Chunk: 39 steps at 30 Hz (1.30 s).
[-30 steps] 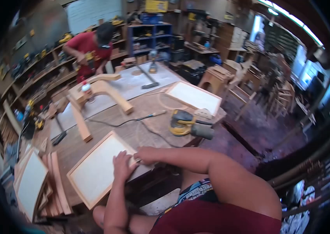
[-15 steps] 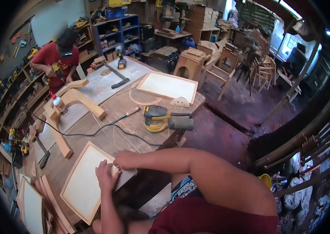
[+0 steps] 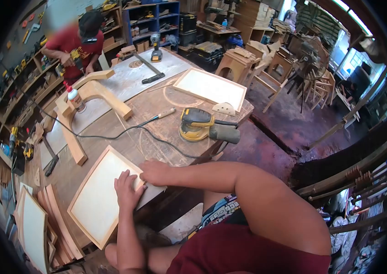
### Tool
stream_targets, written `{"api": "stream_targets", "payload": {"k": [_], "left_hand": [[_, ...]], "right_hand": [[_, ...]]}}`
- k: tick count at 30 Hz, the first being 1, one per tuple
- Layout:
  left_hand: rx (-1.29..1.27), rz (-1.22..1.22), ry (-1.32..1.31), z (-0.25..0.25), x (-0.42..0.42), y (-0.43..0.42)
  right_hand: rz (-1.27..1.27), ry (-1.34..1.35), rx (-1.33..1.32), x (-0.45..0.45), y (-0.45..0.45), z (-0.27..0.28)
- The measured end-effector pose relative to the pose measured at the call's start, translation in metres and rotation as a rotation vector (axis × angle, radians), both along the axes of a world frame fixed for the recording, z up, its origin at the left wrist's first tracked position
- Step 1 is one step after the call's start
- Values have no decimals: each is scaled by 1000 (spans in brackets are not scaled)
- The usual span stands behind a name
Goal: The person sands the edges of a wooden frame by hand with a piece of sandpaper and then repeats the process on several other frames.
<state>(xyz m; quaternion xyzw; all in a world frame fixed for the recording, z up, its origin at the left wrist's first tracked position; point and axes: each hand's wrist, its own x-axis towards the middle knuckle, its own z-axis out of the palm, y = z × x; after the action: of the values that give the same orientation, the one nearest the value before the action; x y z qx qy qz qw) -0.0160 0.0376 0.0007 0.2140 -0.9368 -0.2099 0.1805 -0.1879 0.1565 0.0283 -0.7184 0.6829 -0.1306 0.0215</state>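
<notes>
A wood-framed panel [image 3: 95, 196] with a pale flat face lies near the bench's front edge. My left hand [image 3: 128, 189] rests on its face by the right side, fingers stretched out over the panel. Close beside it, my right hand [image 3: 153, 171] is closed at the frame's right edge, knuckles up. Whatever its fingers hold, if anything, is hidden beneath them.
Beyond my hands sit a yellow-black sander [image 3: 196, 124], its cable [image 3: 122, 135], another framed panel [image 3: 209, 89], a glue bottle [image 3: 75, 98] and curved wooden pieces [image 3: 104, 93]. A co-worker [image 3: 77, 50] holds a drill [image 3: 76, 59]. More panels [image 3: 31, 230] lean at left.
The view has shifted, so the bench items appear farther right and higher. My right hand has slid slightly along the frame's edge; my left hand stays on the panel.
</notes>
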Motion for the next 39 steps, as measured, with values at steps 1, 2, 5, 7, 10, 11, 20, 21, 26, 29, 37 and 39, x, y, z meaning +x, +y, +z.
{"api": "stream_targets", "payload": {"k": [1, 2, 5, 7, 10, 11, 20, 21, 26, 29, 37, 39], "left_hand": [[-3, -5, 8, 2, -1, 0], [1, -2, -4, 1, -1, 0], [-8, -3, -1, -1, -1, -1], [-2, 12, -16, 2, -1, 0], [-19, 9, -8, -2, 0, 0], [-15, 29, -19, -2, 1, 0], [16, 14, -49, 3, 2, -3], [6, 21, -25, 2, 1, -4], [10, 44, -41, 5, 3, -4], [23, 4, -66, 11, 7, -4], [7, -45, -48, 5, 0, -8], [64, -35, -116, 14, 4, -5]], "right_hand": [[-10, 2, -33, 0, 1, -2], [6, 4, -30, 4, 2, -4], [-99, -168, -9, 10, 5, -9], [-42, -82, -1, 0, 2, -3], [-28, -47, 22, 2, 4, 0], [-37, -31, 36, 5, 3, 1], [-60, -156, 52, 5, -2, 7], [-118, -181, 91, 14, -1, 5], [-64, -155, 25, 16, -6, 3], [-75, -121, 40, 7, 1, 11], [-43, -173, 92, 28, -6, 21], [-74, -107, 34, 5, -1, 14]]}}
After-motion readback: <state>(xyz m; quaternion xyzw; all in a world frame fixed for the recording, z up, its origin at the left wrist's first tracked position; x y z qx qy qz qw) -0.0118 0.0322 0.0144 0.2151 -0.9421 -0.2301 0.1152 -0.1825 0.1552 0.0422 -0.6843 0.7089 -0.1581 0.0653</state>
